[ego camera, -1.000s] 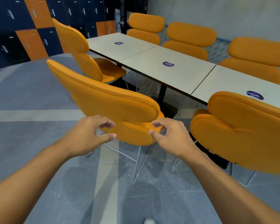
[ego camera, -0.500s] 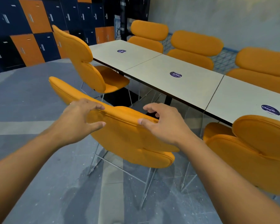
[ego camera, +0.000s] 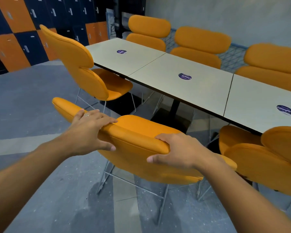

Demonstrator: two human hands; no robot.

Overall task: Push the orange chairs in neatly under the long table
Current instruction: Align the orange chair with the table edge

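An orange chair (ego camera: 138,137) on wire legs stands in front of me, its back toward me, a gap away from the long pale table (ego camera: 200,84). My left hand (ego camera: 89,130) grips the top of its backrest, fingers over the top and thumb on the near face. My right hand (ego camera: 178,148) grips the same backrest further right. A second orange chair (ego camera: 84,68) stands to the far left with its seat partly under the table's end. A third orange chair (ego camera: 267,158) sits at the right, close to the table edge.
Three more orange chairs (ego camera: 200,46) line the table's far side. Blue and orange lockers (ego camera: 23,34) fill the back left wall. Grey floor (ego camera: 23,106) lies open to my left. Black table pedestals (ego camera: 173,115) stand under the tabletop.
Both hands rose from near the chair's lower back to its top edge and closed around it. The view moved closer to the table.
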